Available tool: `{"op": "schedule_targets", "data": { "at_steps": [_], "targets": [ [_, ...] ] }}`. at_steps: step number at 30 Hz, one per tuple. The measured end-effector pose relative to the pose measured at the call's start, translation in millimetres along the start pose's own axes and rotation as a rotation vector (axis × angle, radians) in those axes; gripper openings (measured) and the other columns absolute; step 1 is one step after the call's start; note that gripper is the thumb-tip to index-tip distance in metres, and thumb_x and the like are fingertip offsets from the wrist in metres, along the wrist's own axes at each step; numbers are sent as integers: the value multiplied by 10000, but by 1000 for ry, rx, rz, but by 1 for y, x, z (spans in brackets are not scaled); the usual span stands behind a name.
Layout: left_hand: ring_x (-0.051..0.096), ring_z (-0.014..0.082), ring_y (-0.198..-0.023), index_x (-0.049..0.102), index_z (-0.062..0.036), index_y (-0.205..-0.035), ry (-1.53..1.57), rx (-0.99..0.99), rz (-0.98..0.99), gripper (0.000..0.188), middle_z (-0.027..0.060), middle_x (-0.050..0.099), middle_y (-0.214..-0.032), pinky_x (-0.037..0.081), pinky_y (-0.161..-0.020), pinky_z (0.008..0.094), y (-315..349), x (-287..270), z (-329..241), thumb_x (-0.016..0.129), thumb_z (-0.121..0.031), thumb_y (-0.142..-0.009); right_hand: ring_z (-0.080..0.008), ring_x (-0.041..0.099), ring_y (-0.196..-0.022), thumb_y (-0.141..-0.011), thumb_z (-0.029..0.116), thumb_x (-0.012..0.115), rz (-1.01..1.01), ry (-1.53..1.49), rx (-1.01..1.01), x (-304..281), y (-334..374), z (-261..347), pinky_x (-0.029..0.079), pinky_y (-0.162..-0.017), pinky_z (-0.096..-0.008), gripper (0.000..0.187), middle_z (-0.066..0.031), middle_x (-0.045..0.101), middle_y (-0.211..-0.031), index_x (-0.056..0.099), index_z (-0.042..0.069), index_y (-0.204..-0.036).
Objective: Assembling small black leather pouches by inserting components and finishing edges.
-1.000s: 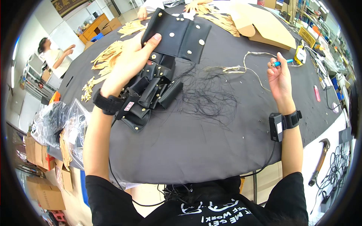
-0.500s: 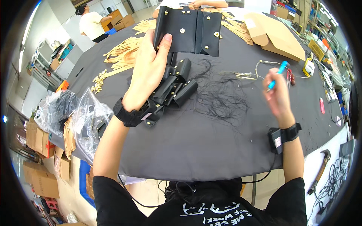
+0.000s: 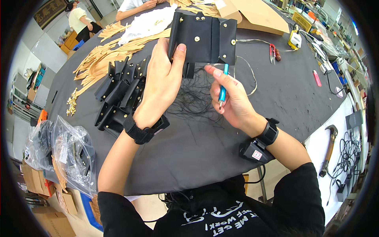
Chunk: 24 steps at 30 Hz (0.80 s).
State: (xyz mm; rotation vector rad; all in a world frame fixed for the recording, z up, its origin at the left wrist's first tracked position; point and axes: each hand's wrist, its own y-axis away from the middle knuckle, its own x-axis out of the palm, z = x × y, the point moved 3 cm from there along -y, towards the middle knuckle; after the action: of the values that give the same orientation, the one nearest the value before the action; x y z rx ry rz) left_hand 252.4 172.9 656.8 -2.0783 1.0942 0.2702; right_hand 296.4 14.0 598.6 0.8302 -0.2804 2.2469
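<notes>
My left hand grips an unfolded black leather wallet by its left edge, thumb over the front. Brass snaps dot its panels, and it is held up above the table. In my right hand, just below the wallet's lower right corner, is a slim blue pen-like tool with a metal tip. My right index finger points towards the wallet's lower edge; I cannot tell if it touches. Several folded black leather pieces with snaps lie piled by my left forearm. Loose black threads are scattered under both hands.
Tan strips and small brass fittings lie at left, near clear plastic bags. Red-handled snips, a yellow device and a cardboard box are at far right. A hammer rests on a white surface at right.
My right hand has come leftward with the blue tool, up to the wallet's lower right corner. My left hand still holds the wallet. The whole view has turned somewhat.
</notes>
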Motion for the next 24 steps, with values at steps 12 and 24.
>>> {"op": "schedule_targets", "data": {
  "at_steps": [12,24],
  "targets": [
    [532,328,-879,483,71,-1015,78,14,12,417,218,528,-950,411,-790,405,5,3,-2,463,-341,-956,-52,428,-435,-874,268,629,4,-31,28,-3,0,3,371,-380,-224,200,14,520,-601,535,92,-893],
    [521,307,-851,479,61,-976,64,3,-9,441,203,513,-919,408,-779,395,11,-4,4,458,-378,-955,-48,417,-429,-891,278,610,53,70,50,6,4,-1,349,-361,-213,334,3,513,-610,549,28,-1104]
  ]
}}
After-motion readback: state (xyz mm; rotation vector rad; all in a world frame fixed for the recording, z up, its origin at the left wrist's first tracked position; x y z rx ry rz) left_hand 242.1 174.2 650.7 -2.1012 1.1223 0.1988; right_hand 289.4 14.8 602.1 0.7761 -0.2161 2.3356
